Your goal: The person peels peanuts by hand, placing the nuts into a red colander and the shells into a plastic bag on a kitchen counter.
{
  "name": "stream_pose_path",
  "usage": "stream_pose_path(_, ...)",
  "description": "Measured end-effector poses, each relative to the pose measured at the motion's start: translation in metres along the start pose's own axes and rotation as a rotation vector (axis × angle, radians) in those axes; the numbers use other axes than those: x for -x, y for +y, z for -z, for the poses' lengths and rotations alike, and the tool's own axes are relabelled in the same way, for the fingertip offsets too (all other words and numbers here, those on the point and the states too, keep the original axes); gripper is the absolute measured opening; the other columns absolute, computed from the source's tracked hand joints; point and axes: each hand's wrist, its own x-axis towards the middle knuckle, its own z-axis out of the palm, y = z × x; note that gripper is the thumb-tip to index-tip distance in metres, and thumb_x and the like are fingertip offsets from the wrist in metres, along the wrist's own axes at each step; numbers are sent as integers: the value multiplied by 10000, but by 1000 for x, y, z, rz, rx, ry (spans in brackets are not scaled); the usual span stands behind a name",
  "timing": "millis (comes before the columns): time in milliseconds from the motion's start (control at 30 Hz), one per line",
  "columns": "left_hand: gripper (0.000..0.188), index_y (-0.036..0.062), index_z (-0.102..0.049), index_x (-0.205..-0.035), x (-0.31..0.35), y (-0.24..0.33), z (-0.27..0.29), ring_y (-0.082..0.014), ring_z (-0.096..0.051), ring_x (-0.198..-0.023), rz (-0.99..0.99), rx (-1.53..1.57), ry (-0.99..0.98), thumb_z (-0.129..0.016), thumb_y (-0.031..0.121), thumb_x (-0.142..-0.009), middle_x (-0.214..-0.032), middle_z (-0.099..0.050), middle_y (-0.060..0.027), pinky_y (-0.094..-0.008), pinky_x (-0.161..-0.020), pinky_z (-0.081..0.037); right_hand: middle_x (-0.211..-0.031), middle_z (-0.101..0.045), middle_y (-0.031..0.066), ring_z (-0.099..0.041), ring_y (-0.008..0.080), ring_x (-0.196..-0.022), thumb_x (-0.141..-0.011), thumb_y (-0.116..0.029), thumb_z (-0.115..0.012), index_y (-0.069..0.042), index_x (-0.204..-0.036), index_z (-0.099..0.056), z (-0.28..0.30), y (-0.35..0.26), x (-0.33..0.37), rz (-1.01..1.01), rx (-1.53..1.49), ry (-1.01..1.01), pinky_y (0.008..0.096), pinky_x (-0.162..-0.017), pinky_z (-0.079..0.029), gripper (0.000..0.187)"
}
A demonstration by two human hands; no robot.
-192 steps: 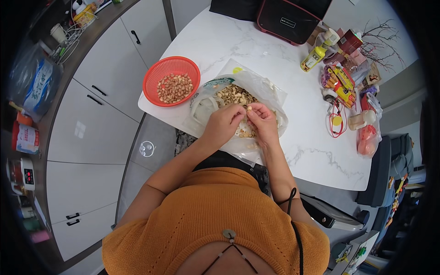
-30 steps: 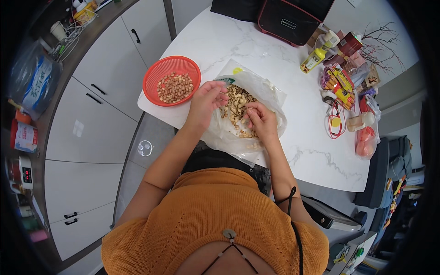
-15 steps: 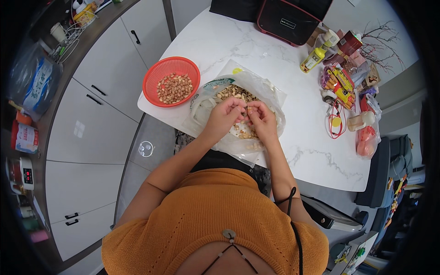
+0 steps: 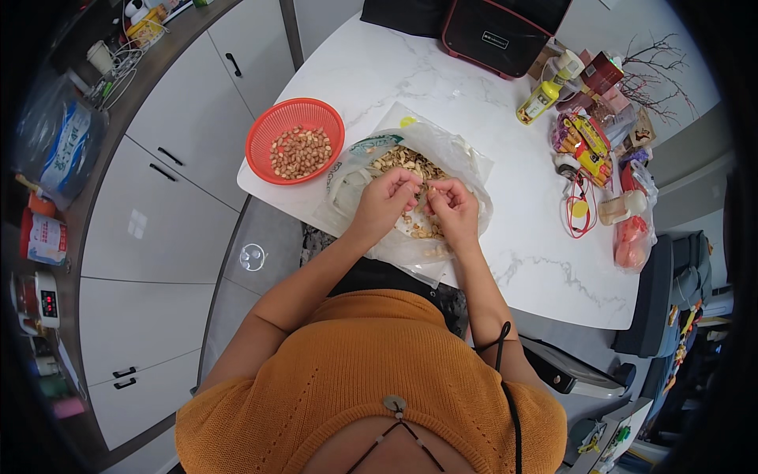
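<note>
Both hands are closed in a pinch over a crumpled white plastic bag (image 4: 351, 193) that lies spread on the table. Inside the bag are several tan peanut shells (image 4: 418, 163), some of them beneath my fingers. My left hand (image 4: 387, 205) has its thumb and fingertips pressed together; what sits between them is too small and covered to make out. Just to its right, my right hand (image 4: 454, 212) pinches what looks like a small tan peanut (image 4: 429, 191). A red plastic colander (image 4: 257, 158) stands left of the bag, with shelled reddish-brown peanuts (image 4: 302, 152) in it.
Under it all is a white marbled table (image 4: 545, 276). A dark red-and-black appliance (image 4: 493, 39) stands at the back. Along the right edge are a yellow bottle (image 4: 542, 101), snack packets (image 4: 586, 146), a red cable (image 4: 580, 213) and a jar (image 4: 621, 208). White cabinets (image 4: 158, 229) line the left.
My fingertips have drawn slightly apart, the right hand shifting a little while still pinched. The colander and bag have stayed in place.
</note>
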Motion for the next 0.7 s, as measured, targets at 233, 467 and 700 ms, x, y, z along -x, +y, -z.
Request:
stream_pose_path(233, 125, 7, -558, -965, -1, 1, -1, -54, -515, -639, -2, 57, 9, -492, 77, -886, -759, -546, -3, -185, -572, -441, -751, -587, 5, -548, 54, -632, -817, -14, -591, -3, -956, -606, -1, 0, 1, 5, -54, 15, 173, -577, -438, 141)
stream_pose_path(467, 160, -6, -588, -980, -5, 3, 8, -55, -518, -606, 106, 29, -69, -557, 87, -854, -765, -584, -10, -184, -542, -439, -899, -556, 34, -507, 96, -788, -749, 9, -651, -27, -951, -671, 0, 1, -1, 255, 181, 13, 207, -650, -408, 206)
stream_pose_path(700, 162, -14, -604, -955, -8, 5, 14, -53, -521, -577, 153, 16, -132, -577, 98, -841, -755, -594, -14, -178, -497, -433, -783, -611, 34, -545, 86, -705, -743, -14, -659, -35, -921, -683, -2, -12, -1, 222, 257, -42, 192, -621, -426, 181)
